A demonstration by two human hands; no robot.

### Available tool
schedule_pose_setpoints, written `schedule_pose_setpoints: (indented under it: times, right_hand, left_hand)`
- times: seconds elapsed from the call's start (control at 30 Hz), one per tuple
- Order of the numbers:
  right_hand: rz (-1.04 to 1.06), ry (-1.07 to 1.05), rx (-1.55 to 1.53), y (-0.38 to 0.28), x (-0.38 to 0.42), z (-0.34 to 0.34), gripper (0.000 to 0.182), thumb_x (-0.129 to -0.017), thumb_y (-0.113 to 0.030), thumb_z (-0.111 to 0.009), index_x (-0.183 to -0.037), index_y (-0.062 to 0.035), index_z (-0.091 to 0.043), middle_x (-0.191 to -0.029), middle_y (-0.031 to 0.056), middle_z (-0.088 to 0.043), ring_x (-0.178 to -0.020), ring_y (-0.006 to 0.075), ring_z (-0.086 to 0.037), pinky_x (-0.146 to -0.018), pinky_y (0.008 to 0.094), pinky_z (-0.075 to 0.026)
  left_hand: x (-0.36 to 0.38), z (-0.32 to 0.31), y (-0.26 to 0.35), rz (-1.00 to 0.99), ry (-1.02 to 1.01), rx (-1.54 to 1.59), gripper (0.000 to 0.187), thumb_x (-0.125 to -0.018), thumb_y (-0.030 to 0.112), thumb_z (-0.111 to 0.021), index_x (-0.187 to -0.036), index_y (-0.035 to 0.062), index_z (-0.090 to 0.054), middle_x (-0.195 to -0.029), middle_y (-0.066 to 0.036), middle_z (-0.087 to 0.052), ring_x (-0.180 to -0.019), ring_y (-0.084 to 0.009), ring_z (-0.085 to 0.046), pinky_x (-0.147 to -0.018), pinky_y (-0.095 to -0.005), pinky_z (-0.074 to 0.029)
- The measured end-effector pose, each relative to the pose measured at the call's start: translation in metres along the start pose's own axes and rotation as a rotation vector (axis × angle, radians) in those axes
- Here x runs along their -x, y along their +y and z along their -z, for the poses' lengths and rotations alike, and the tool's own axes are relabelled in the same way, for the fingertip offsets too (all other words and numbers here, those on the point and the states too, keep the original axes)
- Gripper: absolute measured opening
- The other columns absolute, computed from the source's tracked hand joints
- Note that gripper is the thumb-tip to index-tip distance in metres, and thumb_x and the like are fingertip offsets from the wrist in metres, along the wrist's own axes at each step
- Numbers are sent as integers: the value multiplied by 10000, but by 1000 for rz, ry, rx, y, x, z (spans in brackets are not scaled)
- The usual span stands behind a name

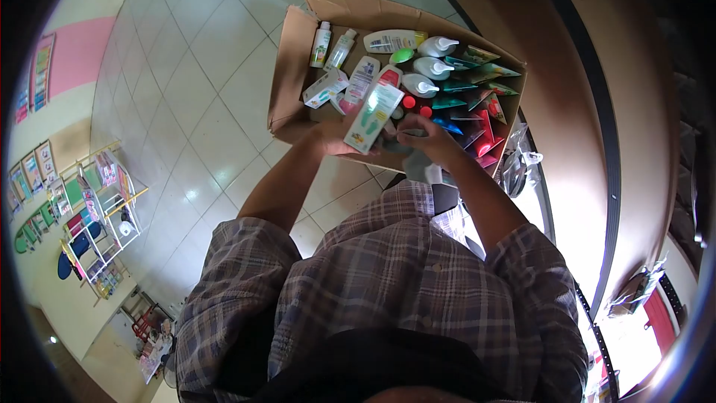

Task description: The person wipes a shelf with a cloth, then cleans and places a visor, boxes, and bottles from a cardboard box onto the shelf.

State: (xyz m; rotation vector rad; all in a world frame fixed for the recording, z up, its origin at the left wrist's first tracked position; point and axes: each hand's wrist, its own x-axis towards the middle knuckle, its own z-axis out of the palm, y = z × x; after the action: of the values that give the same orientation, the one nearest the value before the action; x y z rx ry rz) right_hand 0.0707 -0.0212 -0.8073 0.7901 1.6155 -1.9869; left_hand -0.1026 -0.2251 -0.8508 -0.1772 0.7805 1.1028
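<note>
Above the near side of the cardboard box (287, 89), a white carton with green footprint shapes (369, 123) is gripped in the left hand (332, 138), tilted, with its printed face turned up. Looks to me like one item being handled over a packed lot. Next to that grip, the right hand (432, 138) is seen half curled by a greyish cloth (423, 164); whether the cloth is pinched or just touched can't be told.

Just beyond the gripped carton, lotion bottles (362, 83) are laid flat, and white pump bottles (432, 69) are lined up past the right hand, with green tubes (488, 72) packed behind them. For any shift of the carton, I'd say a steady hold and some lift are called for, since the pump heads could get snagged.

As for what's hidden: some left fingers are covered by the carton, its small print can't be read, and the box's near wall is partly blocked by the hands.
</note>
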Motion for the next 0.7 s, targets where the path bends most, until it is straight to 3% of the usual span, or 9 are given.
schedule_pose_setpoints:
  times: [0.17,0.27,0.33,0.37,0.43,0.47,0.53,0.6,0.7]
  right_hand:
    - [10,-101,-446,-19,13,0,627,-758,-223,-809,-1282,-38,-517,-1139,87,-635,-1085,193,-584,-956,337,-442]
    - [10,10,-380,-7,20,15,576,-769,-155,-784,-1271,-30,-530,-1145,78,-634,-1099,193,-583,-958,336,-443]
    - [76,-2,-503,-11,33,22,638,-763,-89,-767,-1333,-40,-484,-1186,59,-617,-1124,195,-570,-996,343,-420]
    - [99,30,-499,-17,43,23,638,-763,-89,-767,-1333,-40,-484,-1186,59,-617,-1124,195,-570,-996,343,-420]
    - [198,96,-495,-33,67,25,723,-759,-71,-764,-1394,-59,-417,-1233,58,-591,-1143,199,-558,-1033,348,-396]
    - [233,90,-489,-42,81,30,753,-758,-68,-766,-1411,-65,-391,-1249,60,-580,-1165,203,-546,-1044,354,-389]
    - [198,61,-537,-54,117,43,763,-754,-62,-772,-1414,-66,-390,-1272,72,-568,-1218,208,-509,-1055,364,-382]
    - [320,73,-449,-40,144,60,705,-762,-55,-767,-1383,-57,-434,-1281,86,-563,-1220,201,-502,-1050,362,-388]
    - [418,127,-353,-33,205,83,633,-779,-1,-724,-1349,-33,-453,-1257,76,-578,-1188,208,-532,-1019,366,-419]
  left_hand:
    - [-15,-34,6,-39,-49,-188,752,-878,708,-409,-1260,73,-534,-1034,-127,-662,-905,-262,-667,-789,-401,-538]
    - [-21,-10,28,56,321,-1068,661,-862,624,-552,-1209,62,-570,-1018,-142,-672,-890,-252,-673,-770,-391,-533]
    - [-22,15,35,-667,1266,-1629,491,-729,393,-770,-1077,76,-627,-960,-144,-644,-908,-312,-645,-761,-424,-528]
    - [-19,13,51,-359,1301,-1744,509,-677,395,-805,-1057,103,-631,-977,-138,-617,-968,-329,-615,-816,-444,-510]
    - [-39,107,30,-446,1356,-1920,616,-651,363,-836,-1142,103,-571,-1180,-171,-575,-1104,-337,-573,-904,-420,-506]
    - [-29,84,37,-439,1159,-1847,586,-679,320,-816,-1179,141,-567,-1188,-136,-589,-1115,-311,-583,-903,-408,-512]
    - [-16,11,43,-205,1378,-1642,424,-734,224,-756,-1128,134,-630,-1091,-126,-666,-1012,-328,-645,-855,-423,-536]
    - [-32,57,25,27,1417,-1583,337,-777,259,-726,-1046,63,-679,-1069,-168,-673,-1047,-333,-640,-866,-403,-539]
    - [-42,82,4,-553,1143,-1693,509,-749,268,-746,-1185,58,-588,-1178,-182,-613,-1129,-315,-579,-984,-404,-453]
